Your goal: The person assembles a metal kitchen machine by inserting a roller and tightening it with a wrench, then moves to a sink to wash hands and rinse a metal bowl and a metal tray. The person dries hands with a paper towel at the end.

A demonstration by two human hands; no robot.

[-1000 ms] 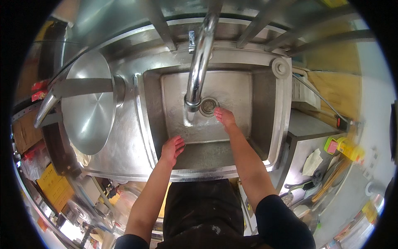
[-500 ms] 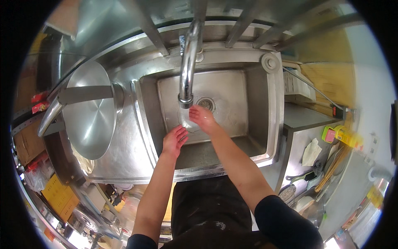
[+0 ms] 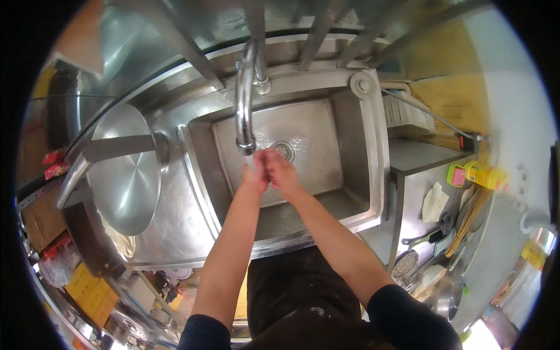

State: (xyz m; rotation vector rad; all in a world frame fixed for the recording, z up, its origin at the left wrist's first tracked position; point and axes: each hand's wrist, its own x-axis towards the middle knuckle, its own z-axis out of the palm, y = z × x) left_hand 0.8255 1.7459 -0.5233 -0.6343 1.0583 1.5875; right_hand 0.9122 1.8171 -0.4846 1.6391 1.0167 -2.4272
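Under the mouth of the curved chrome tap, my two hands are pressed together over the steel sink. My left hand meets my right hand palm to palm or nearly so. Motion smears the fingers, and the hands partly cover each other, so how the fingers are bent is unclear. No object shows between them. Just beyond my right hand lies the round drain, with wet streaks on the sink floor around it.
Left of the sink, a large steel lid or pan with a broad handle stands on the metal drainboard. A round stopper sits at the far right corner. Right of the sink are a yellow bottle and hanging utensils.
My hands were apart with fingers stretched out; they have come together below the tap, the left moving toward the right. The view has shifted slightly.
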